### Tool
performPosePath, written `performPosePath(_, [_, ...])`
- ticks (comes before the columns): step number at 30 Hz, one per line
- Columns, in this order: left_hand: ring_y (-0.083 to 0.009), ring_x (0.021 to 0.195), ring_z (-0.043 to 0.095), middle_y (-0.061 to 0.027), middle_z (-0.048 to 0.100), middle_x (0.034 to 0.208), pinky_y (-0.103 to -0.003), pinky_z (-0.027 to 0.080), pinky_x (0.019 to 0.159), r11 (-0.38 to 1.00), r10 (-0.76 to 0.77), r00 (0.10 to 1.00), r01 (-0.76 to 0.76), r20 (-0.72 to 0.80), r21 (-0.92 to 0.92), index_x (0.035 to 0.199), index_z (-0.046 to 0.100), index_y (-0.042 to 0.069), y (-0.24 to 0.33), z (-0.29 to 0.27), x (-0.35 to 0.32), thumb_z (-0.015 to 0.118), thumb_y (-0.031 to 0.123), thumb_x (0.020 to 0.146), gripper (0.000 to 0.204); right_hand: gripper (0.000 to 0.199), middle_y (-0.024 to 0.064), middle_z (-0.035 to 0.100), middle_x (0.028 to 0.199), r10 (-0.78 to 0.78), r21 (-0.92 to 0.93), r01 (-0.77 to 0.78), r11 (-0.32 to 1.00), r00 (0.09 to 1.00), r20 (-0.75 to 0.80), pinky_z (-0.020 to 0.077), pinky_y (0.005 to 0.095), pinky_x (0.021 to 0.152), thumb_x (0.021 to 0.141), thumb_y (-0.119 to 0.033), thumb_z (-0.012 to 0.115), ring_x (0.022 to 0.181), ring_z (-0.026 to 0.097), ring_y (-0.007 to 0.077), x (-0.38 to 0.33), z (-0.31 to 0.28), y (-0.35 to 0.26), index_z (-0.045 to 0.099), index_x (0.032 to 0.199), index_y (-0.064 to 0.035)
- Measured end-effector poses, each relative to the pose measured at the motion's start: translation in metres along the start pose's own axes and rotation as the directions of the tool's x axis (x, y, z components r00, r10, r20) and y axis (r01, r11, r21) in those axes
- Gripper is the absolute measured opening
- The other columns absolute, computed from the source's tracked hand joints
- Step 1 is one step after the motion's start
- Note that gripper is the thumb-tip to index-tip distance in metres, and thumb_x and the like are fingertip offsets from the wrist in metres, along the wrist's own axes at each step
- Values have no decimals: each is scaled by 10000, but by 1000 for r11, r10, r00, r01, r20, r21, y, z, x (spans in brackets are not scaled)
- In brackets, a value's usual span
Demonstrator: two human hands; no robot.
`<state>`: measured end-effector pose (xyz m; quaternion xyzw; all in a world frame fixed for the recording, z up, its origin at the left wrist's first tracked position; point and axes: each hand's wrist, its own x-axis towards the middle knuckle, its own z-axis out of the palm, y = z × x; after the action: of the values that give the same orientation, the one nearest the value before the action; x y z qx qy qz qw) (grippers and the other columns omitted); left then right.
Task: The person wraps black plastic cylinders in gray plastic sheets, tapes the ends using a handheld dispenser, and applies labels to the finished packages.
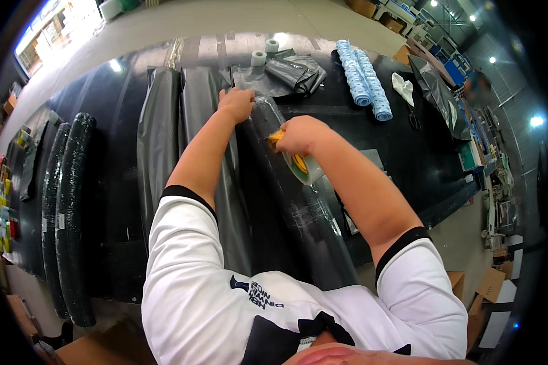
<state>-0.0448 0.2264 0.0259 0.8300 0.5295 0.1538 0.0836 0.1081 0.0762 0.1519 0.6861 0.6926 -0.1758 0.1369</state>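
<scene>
A long black roll wrapped in clear film (298,213) lies across the black table (408,152), running from near my chest to the far side. My left hand (236,103) presses down on the roll's far end, fingers curled over it. My right hand (299,135) grips a clear tape roll on a yellow dispenser (299,165) held against the roll's side, partway along. Two more black plastic-wrapped rolls (192,121) lie to the left, beside my left forearm.
Two small white tape rolls (263,53) and crumpled grey bags (292,73) sit at the far edge. Blue-white label rolls (365,79) lie to the right. Corrugated black tubes (73,207) rest at the left. Cardboard boxes (487,286) stand on the floor at right.
</scene>
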Motion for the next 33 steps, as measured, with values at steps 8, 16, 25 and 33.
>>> performPosePath(8, [-294, 1451, 219, -79, 300, 1547, -560, 195, 1144, 981, -150, 905, 185, -398, 52, 1425, 414, 178, 11, 45, -12, 520, 409, 936, 551, 433, 160, 715, 979, 17, -147, 1, 989, 993, 121, 532, 370, 822, 749, -410, 657, 912, 685, 305, 31, -18, -14, 747, 962, -44])
performPosePath(16, [-259, 1500, 95, -15, 173, 1622, -441, 71, 1207, 987, 85, 996, -84, 3, -137, 1514, 337, 215, 37, 57, -18, 401, 560, 964, 653, 388, 55, 672, 816, 78, -306, 39, 951, 929, 361, 509, 325, 595, 733, -372, 697, 681, 634, 182, 56, -49, -37, 707, 998, -88])
performPosePath(25, [-244, 1507, 45, -5, 136, 1629, -422, 45, 1211, 980, 71, 995, -56, 74, -191, 1525, 310, 223, 36, 47, -29, 406, 583, 959, 677, 574, 56, 671, 982, 193, -148, -136, 980, 841, 505, 511, 284, 698, 765, -315, 667, 814, 624, 135, 69, -71, -28, 622, 1294, -97])
performPosePath(33, [-243, 1508, 20, -20, 122, 1631, -442, 16, 1211, 972, 61, 995, -42, 74, -230, 1527, 307, 199, 32, 54, -23, 407, 666, 922, 770, 603, 99, 667, 1065, 166, -146, -104, 984, 832, 529, 498, 302, 856, 766, -286, 659, 956, 626, 184, 33, -81, -28, 580, 1311, -42])
